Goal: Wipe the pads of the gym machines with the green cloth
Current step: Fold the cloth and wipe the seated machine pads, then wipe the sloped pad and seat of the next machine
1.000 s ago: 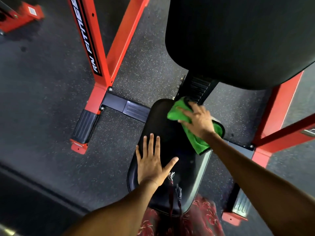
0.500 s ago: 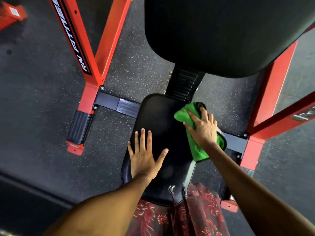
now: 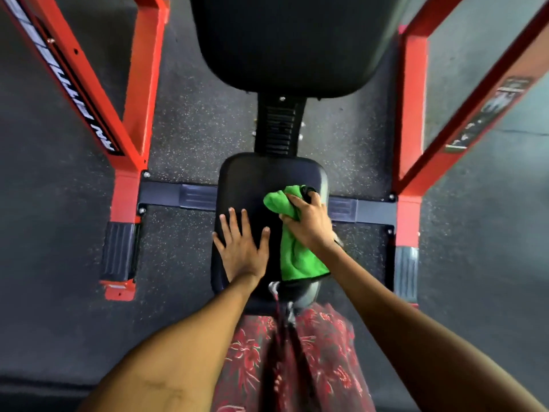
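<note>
Frame label (image 3: 71,87) lettering blurred, unreadable.

Bare forearms (image 3: 190,331), no sleeves showing. Below them hangs a dark garment (image 3: 297,361) printed with red flowers and leaves.

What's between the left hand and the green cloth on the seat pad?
Only bare seat pad, in the head view; left hand lies flat beside the green cloth.
</note>
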{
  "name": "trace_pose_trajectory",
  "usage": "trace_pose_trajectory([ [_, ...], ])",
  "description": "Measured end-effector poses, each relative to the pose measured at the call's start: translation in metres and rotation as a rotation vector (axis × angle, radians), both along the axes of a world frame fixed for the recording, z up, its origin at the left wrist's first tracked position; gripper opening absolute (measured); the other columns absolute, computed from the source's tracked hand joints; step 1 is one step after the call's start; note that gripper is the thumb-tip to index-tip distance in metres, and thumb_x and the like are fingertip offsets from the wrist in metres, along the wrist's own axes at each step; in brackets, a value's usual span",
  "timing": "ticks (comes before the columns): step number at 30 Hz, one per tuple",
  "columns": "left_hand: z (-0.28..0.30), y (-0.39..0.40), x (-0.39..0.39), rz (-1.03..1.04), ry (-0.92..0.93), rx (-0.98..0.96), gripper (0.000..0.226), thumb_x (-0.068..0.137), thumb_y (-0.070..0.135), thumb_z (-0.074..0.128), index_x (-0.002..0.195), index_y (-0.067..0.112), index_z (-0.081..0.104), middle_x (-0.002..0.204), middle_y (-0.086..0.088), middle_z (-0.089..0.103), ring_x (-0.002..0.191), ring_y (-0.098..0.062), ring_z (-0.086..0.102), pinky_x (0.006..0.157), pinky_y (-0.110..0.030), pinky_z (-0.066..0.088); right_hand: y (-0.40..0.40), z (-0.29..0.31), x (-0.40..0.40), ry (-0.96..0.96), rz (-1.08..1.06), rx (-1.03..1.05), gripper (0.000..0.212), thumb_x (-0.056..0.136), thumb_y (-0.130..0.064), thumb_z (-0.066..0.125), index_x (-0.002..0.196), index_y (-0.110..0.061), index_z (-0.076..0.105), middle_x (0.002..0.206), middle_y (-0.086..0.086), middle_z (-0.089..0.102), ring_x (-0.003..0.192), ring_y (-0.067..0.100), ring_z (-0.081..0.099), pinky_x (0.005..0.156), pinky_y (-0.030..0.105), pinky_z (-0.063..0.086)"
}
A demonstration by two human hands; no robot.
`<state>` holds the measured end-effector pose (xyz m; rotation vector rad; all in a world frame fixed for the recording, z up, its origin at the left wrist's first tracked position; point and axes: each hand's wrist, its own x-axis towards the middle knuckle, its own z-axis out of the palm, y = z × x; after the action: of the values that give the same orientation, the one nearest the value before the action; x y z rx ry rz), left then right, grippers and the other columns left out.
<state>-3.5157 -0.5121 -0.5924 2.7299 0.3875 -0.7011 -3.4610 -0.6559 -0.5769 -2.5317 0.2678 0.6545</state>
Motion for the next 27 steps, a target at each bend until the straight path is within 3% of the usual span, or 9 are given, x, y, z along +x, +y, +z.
trace_pose_trajectory([
  [4,0.018,0.006,0.013,0.178,0.173,-0.213,0.062,0.094,0.060,0.028,0.146,0.024,0.034,0.158,-0.006,0.017,0.147,-0.023,0.007,0.117,-0.048,0.003,0.006,0.031,-0.017,0.013,-0.368,0.250,0.063,0.081,-0.048,0.068,0.136,-0.022,0.051,0.136,0.016,0.041,0.126,0.030,0.045,0.109,0.031,0.032],
  [6,0.063,-0.005,0.039,0.557,0.393,-0.840,0.057,0.094,0.059,0.034,0.120,0.018,0.064,0.132,-0.014,0.056,0.127,-0.027,0.049,0.111,-0.046,0.031,0.008,0.055,-0.021,0.011,-0.502,0.354,0.062,0.081,-0.051,0.067,0.134,-0.023,0.053,0.134,0.013,0.040,0.125,0.026,0.045,0.111,0.032,0.032],
  [8,0.107,-0.021,0.044,0.734,0.543,-1.195,0.049,0.096,0.048,0.038,0.110,0.011,0.066,0.103,-0.011,0.069,0.097,-0.021,0.066,0.089,-0.036,0.052,0.007,0.080,-0.025,-0.015,-0.608,0.469,0.051,0.085,-0.042,0.067,0.130,-0.021,0.058,0.130,0.012,0.044,0.124,0.023,0.047,0.110,0.029,0.032],
  [11,0.140,-0.034,0.035,0.593,0.545,-1.157,0.044,0.083,0.023,0.063,0.122,0.004,0.060,0.107,-0.014,0.068,0.097,-0.028,0.066,0.081,-0.037,0.055,-0.011,0.119,-0.030,-0.174,-0.690,0.503,0.045,0.085,-0.025,0.070,0.126,-0.012,0.058,0.120,0.008,0.051,0.120,0.022,0.049,0.102,0.024,0.035],
  [14,0.178,-0.042,0.034,0.545,0.647,-1.257,0.029,0.087,0.019,0.058,0.109,0.002,0.066,0.092,-0.016,0.072,0.079,-0.026,0.071,0.071,-0.036,0.057,-0.043,0.151,-0.037,-0.300,-0.786,0.453,0.068,0.078,-0.024,0.078,0.136,-0.011,0.045,0.119,0.003,0.042,0.116,0.013,0.042,0.099,0.017,0.029],
  [17,0.215,-0.061,0.037,0.401,0.706,-1.267,0.024,0.095,0.022,0.050,0.098,0.005,0.067,0.084,-0.012,0.073,0.074,-0.023,0.071,0.076,-0.036,0.054,-0.070,0.179,-0.054,-0.211,-1.048,0.617,0.102,0.063,-0.042,0.086,0.143,-0.018,0.030,0.136,0.003,0.038,0.123,0.017,0.044,0.108,0.036,0.037],
  [18,0.228,-0.069,0.036,0.347,0.728,-1.293,0.024,0.095,0.022,0.050,0.101,0.005,0.066,0.087,-0.013,0.073,0.078,-0.025,0.070,0.079,-0.038,0.053,-0.080,0.188,-0.066,-0.180,-1.133,0.752,0.099,0.063,-0.046,0.085,0.141,-0.017,0.032,0.136,0.007,0.045,0.119,0.021,0.052,0.102,0.041,0.044],
  [22,0.250,-0.096,0.029,0.231,0.779,-1.298,0.027,0.096,0.025,0.050,0.101,0.004,0.065,0.090,-0.015,0.073,0.081,-0.026,0.069,0.080,-0.041,0.052,-0.106,0.225,-0.127,0.001,-1.158,1.276,0.030,0.091,-0.032,0.058,0.102,-0.009,0.072,0.103,0.013,0.072,0.088,0.022,0.071,0.082,0.039,0.057],
  [27,0.248,-0.148,-0.003,-0.070,0.598,-1.177,0.034,0.095,0.016,0.054,0.122,-0.005,0.057,0.089,-0.009,0.070,0.074,-0.018,0.069,0.080,-0.036,0.055,-0.146,0.240,-0.199,-0.242,-1.284,1.122,0.032,0.081,-0.005,0.067,0.112,0.003,0.064,0.104,0.021,0.070,0.086,0.028,0.071,0.077,0.041,0.058],
])
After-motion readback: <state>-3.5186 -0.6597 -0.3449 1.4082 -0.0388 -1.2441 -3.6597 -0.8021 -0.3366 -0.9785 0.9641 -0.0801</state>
